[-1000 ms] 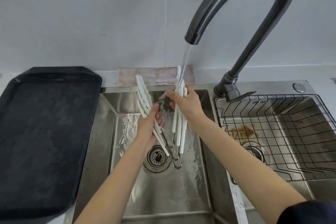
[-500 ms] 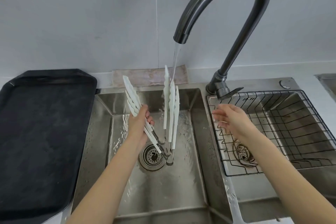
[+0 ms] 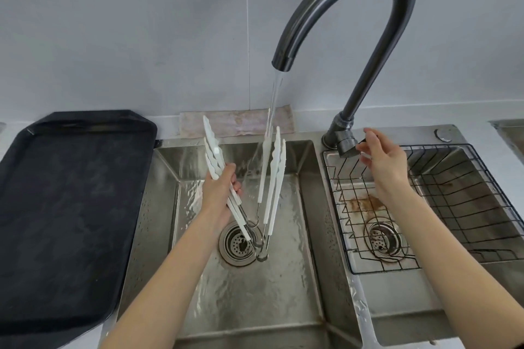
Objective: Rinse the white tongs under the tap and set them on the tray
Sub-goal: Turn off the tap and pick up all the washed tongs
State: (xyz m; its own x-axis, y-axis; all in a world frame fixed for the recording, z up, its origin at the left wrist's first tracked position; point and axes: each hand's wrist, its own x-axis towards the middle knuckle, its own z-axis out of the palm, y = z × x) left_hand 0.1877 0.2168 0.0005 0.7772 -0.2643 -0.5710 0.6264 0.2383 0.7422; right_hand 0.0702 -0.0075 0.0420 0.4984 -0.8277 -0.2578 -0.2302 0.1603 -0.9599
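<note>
The big black tray [image 3: 65, 215] lies on the bench [image 3: 482, 133] at 9 o'clock from the left sink [image 3: 249, 286], and nothing is on it yet. The tall dark tap [image 3: 348, 8] bends over that sink and water [image 3: 276, 99] is running down from it. At 3 o'clock from this sink is a second sink with a wire basket [image 3: 453, 201] in it. A pinkish cloth [image 3: 238, 122] lies flat at 12 o'clock, behind the sink. The white tongs [image 3: 272, 178], a few pairs in a bunch, stand up in the left sink with their metal loop ends down by the drain [image 3: 238, 244] and their tips fanned out at the top; the water runs down the arms on the 3 o'clock side. The left hand [image 3: 218, 195] has its grip closed around the arms on the 9 o'clock side, just as it did a moment ago. The big change is the right hand [image 3: 382, 161]: a second ago it was holding the tongs under the water, and now it has let go and moved over to the tap handle [image 3: 350, 144] at 2 o'clock. Its grip is spread, with fingertips at or almost at the handle; I cannot tell if they touch. I think the rinsing is nearly done and the water will be shut off, then the tongs can go over to the tray.
</note>
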